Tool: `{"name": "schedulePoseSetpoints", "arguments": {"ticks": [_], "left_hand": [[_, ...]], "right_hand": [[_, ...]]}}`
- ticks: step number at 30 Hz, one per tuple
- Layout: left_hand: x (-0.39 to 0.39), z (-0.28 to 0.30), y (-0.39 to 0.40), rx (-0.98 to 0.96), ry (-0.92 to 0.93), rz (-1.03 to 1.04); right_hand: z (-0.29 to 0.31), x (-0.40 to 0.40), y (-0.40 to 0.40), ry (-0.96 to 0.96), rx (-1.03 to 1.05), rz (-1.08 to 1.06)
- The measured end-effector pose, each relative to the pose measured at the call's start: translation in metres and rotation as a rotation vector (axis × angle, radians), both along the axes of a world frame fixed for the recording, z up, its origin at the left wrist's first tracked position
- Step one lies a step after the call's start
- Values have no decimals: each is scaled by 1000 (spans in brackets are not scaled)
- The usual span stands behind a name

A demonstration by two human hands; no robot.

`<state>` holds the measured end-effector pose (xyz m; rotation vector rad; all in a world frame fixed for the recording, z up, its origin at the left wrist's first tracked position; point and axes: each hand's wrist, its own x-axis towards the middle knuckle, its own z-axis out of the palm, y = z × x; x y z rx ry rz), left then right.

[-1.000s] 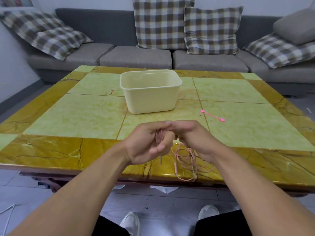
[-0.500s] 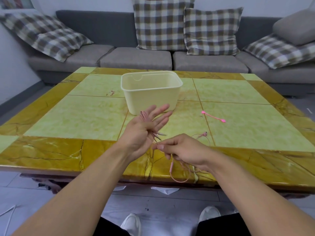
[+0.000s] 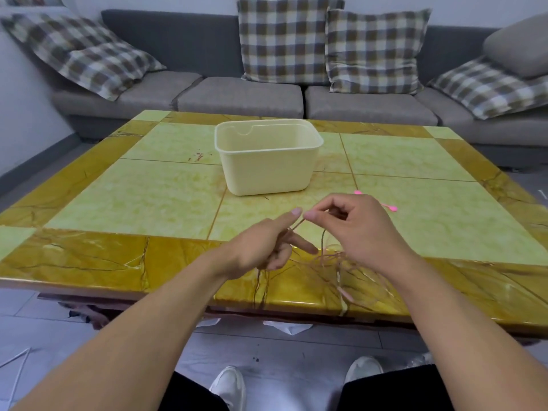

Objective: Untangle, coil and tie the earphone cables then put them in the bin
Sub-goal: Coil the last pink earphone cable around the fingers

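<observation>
Both hands work just above the near edge of the tabletop (image 3: 148, 200), at about six o'clock from the cream bin (image 3: 267, 170). The left hand (image 3: 267, 247) acts as a spool: index finger and thumb are spread apart, the other fingers curled in, and the pink earphone cable (image 3: 332, 256) is wound around it — probably so the loops come out even. The right hand (image 3: 355, 229) pinches a strand between thumb and fingertips right beside the left index tip, placed to feed the cable across under light tension. The loose remainder trails toward five o'clock, over the amber border and off the table edge, so coiling looks only partly done. A pink tie (image 3: 388, 206) lies at about one o'clock from the right hand, partly hidden behind it — within easy reach, likely for binding the finished coil. The bin, open side up in the middle of the table, shows nothing inside from this angle.
</observation>
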<state>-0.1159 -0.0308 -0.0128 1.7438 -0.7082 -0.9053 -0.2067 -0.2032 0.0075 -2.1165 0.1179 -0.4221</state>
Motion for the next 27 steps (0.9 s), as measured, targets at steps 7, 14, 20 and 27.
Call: {"name": "schedulePoseSetpoints", "arguments": {"ticks": [7, 14, 20, 27], "left_hand": [[-8, 4, -7, -371, 365, -139], [-5, 12, -9, -738, 577, 118], [12, 10, -7, -902, 634, 423], [11, -3, -7, -473, 99, 625]], "right_hand": [[-6, 11, 3, 55, 280, 55], [-26, 16, 19, 300, 180, 134], [-31, 16, 31, 413, 43, 274], [-9, -1, 32, 380, -214, 312]]}}
